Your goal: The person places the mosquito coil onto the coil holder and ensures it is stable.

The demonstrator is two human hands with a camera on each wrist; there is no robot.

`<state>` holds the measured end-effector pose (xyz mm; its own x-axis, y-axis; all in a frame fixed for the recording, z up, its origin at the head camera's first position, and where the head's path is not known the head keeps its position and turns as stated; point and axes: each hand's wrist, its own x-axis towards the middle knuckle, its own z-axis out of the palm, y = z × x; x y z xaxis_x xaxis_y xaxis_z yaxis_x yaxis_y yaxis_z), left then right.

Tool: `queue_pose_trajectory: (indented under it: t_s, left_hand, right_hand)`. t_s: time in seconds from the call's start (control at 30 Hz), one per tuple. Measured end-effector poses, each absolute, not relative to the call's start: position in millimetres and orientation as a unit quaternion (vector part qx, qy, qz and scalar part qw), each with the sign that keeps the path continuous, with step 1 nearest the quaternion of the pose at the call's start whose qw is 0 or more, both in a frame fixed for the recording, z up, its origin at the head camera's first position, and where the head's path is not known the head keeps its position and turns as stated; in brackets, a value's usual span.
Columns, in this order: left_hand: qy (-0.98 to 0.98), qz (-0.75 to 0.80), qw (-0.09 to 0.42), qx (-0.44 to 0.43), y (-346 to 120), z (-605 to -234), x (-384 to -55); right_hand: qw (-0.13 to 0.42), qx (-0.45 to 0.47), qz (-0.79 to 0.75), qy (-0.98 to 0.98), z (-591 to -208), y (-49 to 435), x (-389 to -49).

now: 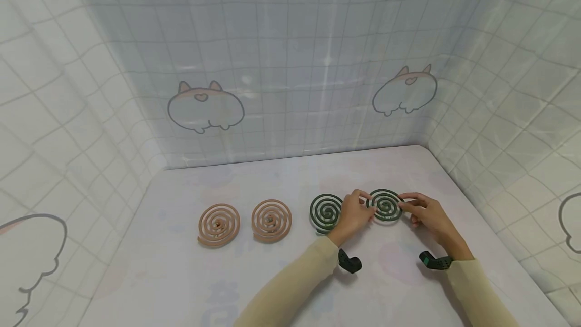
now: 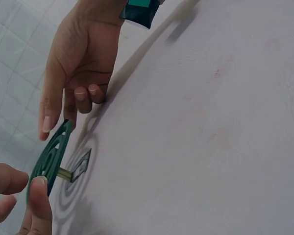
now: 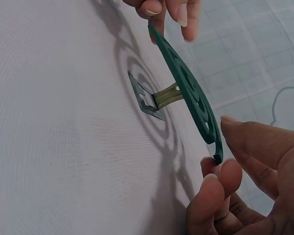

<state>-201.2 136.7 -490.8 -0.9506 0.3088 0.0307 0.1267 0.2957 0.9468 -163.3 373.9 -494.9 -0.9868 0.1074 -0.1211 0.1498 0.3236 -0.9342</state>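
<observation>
My left hand (image 1: 356,215) pinches the left rim of a green mosquito coil (image 1: 385,206) with thumb and fingers. At the opposite rim, by the coil's outer tail, the fingertips of my right hand (image 1: 428,217) hold it. Under the coil's centre stands a small metal stand (image 3: 146,100) with a flat base and a brassy upright strip, seen in both wrist views. Whether the base rests fully on the table cannot be told. A second green mosquito coil (image 1: 326,212) lies just left of my left hand, which covers part of its right side.
Farther left on the pale table (image 1: 172,276) sit a brown mosquito coil (image 1: 285,221) and another brown mosquito coil (image 1: 205,226), side by side. Tile-patterned sheeting (image 1: 290,95) rises behind the table and on both sides. A dark device (image 1: 349,262) is on each wrist.
</observation>
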Motion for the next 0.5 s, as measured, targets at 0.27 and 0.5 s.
queue_pose_trajectory:
  t_s: [0.27,0.5]
  left_hand:
    - [0.775,0.608,0.068,0.154,124,-480,-208]
    - [0.782,0.585,0.026,0.211,86,-459,-216]
  right_hand:
    - [0.001,0.085,-0.557,0.826,-487,379,-160]
    - [-0.016,0.080,-0.554,0.828,-477,379,-152]
